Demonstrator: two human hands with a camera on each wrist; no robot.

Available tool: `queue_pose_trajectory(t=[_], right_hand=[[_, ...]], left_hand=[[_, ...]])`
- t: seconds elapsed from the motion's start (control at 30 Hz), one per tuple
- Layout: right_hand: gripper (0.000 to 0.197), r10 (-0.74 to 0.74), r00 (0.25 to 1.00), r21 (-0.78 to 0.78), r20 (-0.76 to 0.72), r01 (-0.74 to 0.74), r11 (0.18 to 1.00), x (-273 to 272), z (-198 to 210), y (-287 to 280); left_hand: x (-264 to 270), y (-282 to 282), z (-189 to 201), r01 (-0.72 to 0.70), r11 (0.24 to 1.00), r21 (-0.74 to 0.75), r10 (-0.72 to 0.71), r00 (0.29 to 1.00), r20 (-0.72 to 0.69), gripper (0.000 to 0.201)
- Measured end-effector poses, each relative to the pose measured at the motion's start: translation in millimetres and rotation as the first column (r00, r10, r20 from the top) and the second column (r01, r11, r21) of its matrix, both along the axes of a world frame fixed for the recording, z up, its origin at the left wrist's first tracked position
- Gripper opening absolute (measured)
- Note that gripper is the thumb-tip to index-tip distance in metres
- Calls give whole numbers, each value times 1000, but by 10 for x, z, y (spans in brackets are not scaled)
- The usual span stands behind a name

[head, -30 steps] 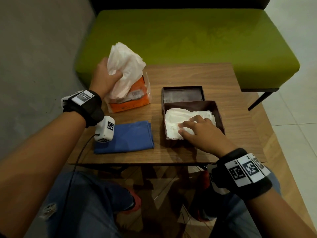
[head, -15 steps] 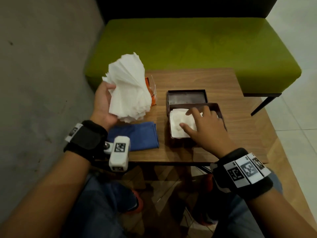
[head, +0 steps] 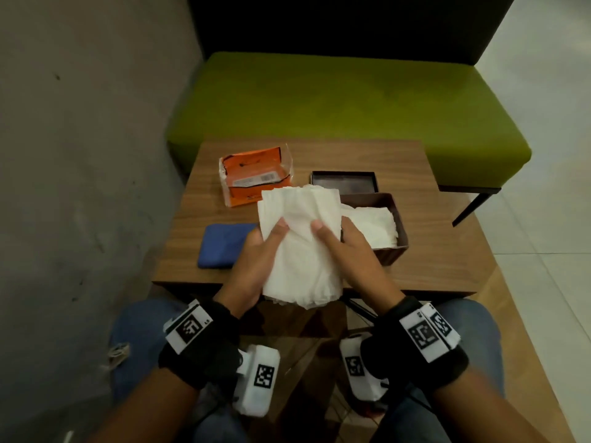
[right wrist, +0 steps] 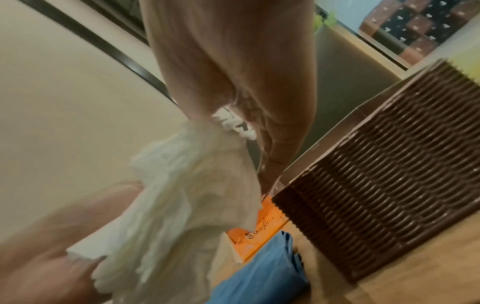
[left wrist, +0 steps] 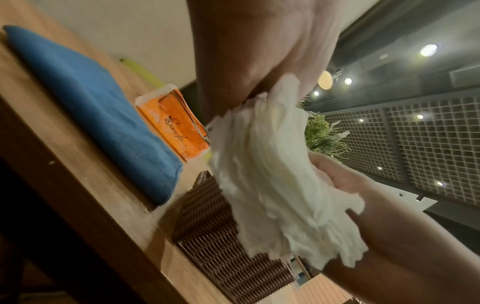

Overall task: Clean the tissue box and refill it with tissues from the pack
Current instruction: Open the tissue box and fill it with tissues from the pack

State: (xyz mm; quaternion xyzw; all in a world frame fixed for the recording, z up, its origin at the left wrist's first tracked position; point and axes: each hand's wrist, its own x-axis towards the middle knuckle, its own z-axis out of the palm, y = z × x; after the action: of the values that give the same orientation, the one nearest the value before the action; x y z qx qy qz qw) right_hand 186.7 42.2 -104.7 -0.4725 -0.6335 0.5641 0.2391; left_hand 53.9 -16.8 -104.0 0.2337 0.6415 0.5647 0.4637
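**Tissue stack held in both hands ahead of loading**

You grip the tissue stack (head: 300, 238) from both sides, left hand (head: 256, 260) and right hand (head: 345, 251), fingers curled round it, thumbs on top, likely to square it for loading. It hangs above the near edge of the surface (head: 441, 244), left of the tissue box (head: 391, 251), which already holds tissues. The pack (head: 256, 174) lies far left. Half a second ago your left hand held the stack alone and your right pressed into the box.

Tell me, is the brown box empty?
No. The brown box is open, with white tissues lying inside; its lid sits behind it.
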Motion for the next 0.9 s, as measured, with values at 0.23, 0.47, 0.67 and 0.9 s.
queue_pose_trajectory(t=[0.23, 0.47, 0.67, 0.9], right_hand=[[38, -179, 933, -323, -312, 73, 944, 54, 125, -17], [123, 52, 996, 104, -70, -44, 994, 145, -47, -63], [32, -216, 917, -332, -335, 99, 938, 184, -40, -58], [80, -130, 908, -223, -398, 42, 974, 182, -77, -151]], left_hand=[[160, -9, 184, 42, 999, 15, -42, 999, 4, 15], [238, 51, 222, 63, 998, 32, -55, 976, -212, 27], [275, 25, 224, 120, 991, 64, -108, 981, -163, 7], [332, 45, 200, 82, 996, 33, -72, 973, -220, 33]])
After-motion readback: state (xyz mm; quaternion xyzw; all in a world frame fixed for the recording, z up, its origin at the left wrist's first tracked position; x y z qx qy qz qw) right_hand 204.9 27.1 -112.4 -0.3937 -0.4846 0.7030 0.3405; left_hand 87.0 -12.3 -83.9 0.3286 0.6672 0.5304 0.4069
